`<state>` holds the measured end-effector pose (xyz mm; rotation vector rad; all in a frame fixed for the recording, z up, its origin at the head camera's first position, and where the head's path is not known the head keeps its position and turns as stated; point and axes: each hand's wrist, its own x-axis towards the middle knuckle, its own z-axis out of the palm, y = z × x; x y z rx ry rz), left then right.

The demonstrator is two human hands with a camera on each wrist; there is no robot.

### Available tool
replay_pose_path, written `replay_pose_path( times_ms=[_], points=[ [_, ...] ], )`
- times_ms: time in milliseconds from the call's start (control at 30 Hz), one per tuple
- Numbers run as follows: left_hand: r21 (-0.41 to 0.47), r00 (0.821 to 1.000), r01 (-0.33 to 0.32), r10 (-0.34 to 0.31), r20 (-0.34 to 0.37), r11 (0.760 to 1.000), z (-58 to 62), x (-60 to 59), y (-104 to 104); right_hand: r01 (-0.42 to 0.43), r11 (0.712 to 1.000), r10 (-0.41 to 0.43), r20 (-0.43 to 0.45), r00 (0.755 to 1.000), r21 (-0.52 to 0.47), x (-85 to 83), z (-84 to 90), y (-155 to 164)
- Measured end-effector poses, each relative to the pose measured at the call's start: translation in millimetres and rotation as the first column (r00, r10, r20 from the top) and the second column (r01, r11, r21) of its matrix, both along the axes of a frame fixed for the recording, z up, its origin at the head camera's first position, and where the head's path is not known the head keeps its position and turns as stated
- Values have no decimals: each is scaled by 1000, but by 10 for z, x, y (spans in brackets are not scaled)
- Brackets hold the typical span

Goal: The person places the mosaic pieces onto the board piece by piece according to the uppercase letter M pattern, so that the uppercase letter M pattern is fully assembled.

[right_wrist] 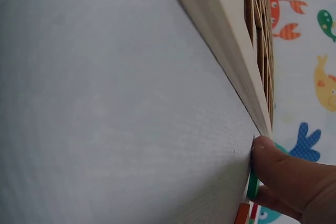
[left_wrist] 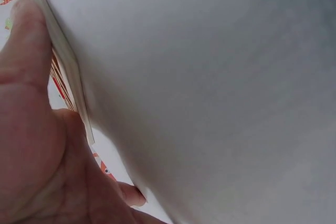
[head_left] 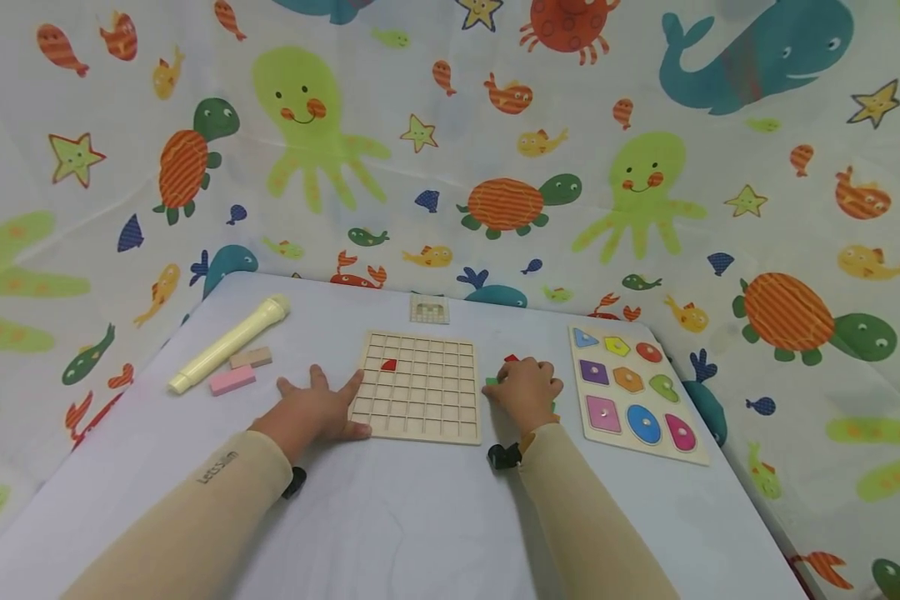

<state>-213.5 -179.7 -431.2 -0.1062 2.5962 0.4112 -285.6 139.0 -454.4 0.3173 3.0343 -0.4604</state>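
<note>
A wooden grid board (head_left: 418, 385) lies flat in the middle of the table, with one red piece (head_left: 389, 364) in a cell near its upper left. My left hand (head_left: 317, 402) rests flat on the table with fingers spread. Its thumb (left_wrist: 23, 51) presses against the board's left edge (left_wrist: 60, 61). My right hand (head_left: 516, 382) is curled over a small pile of coloured pieces just right of the board. Its fingertips (right_wrist: 281, 169) pinch a green piece (right_wrist: 253, 184), and an orange piece (right_wrist: 241, 214) lies beside it. The board's right edge (right_wrist: 220, 35) is a short gap away.
A shape puzzle board (head_left: 633, 390) with coloured pegged shapes lies at the right. A pale yellow cylinder (head_left: 228, 343), a tan block (head_left: 251, 357) and a pink block (head_left: 232, 381) sit at the left. A small card (head_left: 428, 309) lies at the far edge. A sea-animal cloth surrounds the table.
</note>
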Motion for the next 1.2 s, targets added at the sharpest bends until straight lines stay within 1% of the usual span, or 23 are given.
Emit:
replay_pose_path(
  times_ms=[233, 367, 500, 700, 867, 967, 1067, 1200],
  points=[
    [11, 1000, -18, 18, 11, 1000, 87, 51, 37, -20, 1000, 20, -21, 1000, -2, 15, 13, -1],
    [6, 1000, -16, 16, 8, 1000, 92, 52, 35, -35, 999, 34, -79, 996, -13, 24, 28, -22],
    [0, 1000, -12, 12, 5, 1000, 79, 41, 24, -58, 998, 51, -150, 987, -38, 47, 74, -68],
    [3, 1000, -17, 17, 10, 1000, 63, 26, 19, -100, 993, 82, -233, 969, -67, 99, 124, -165],
    [3, 1000, -21, 21, 8, 1000, 68, 28, 20, -148, 985, 115, -312, 943, -85, 150, 135, -248],
    [0, 1000, -20, 20, 5, 1000, 68, 32, 20, -170, 982, 133, -350, 927, -77, 185, 129, -284],
    [-1, 1000, -18, 18, 5, 1000, 67, 35, 23, -190, 979, 150, -375, 915, -72, 210, 117, -298],
    [3, 1000, -21, 21, 5, 1000, 76, 40, 26, -214, 975, 173, -381, 908, -68, 235, 102, -313]
  ],
)
